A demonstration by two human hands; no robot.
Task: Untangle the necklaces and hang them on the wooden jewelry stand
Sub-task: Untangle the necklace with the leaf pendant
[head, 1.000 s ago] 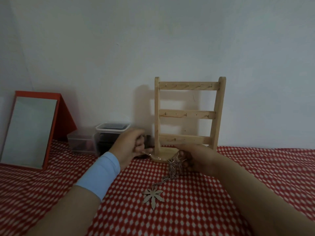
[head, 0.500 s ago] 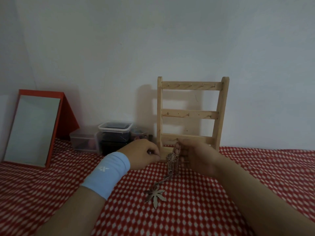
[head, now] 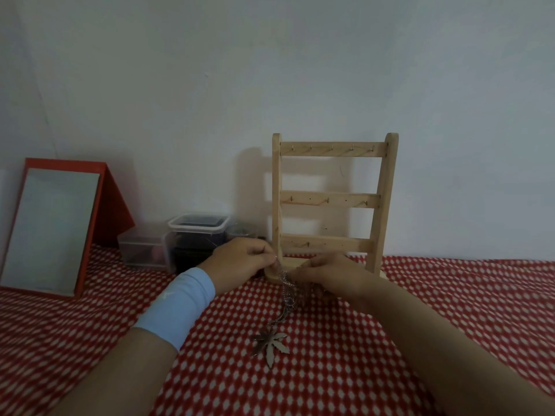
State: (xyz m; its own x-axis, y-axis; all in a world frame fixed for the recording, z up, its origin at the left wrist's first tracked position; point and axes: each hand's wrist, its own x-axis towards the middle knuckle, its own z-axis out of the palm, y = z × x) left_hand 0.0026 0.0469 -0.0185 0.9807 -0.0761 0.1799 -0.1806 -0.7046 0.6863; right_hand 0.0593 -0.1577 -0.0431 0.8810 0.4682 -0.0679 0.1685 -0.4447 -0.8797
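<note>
1. Head view, centre: left hand (head: 243, 261) and right hand (head: 327, 273) each pinched the tangled silver chain necklaces (head: 287, 291) by the light wooden jewelry stand (head: 330, 199) base.
2. Chains ran down from both grips to a silver leaf-shaped pendant (head: 270, 345) on the red-and-white checked cloth (head: 390, 340); hooks sat above, both hands equally near.

Pale wall (head: 270, 70), seemingly dim; red-dotted cloth (head: 465, 298).
</note>
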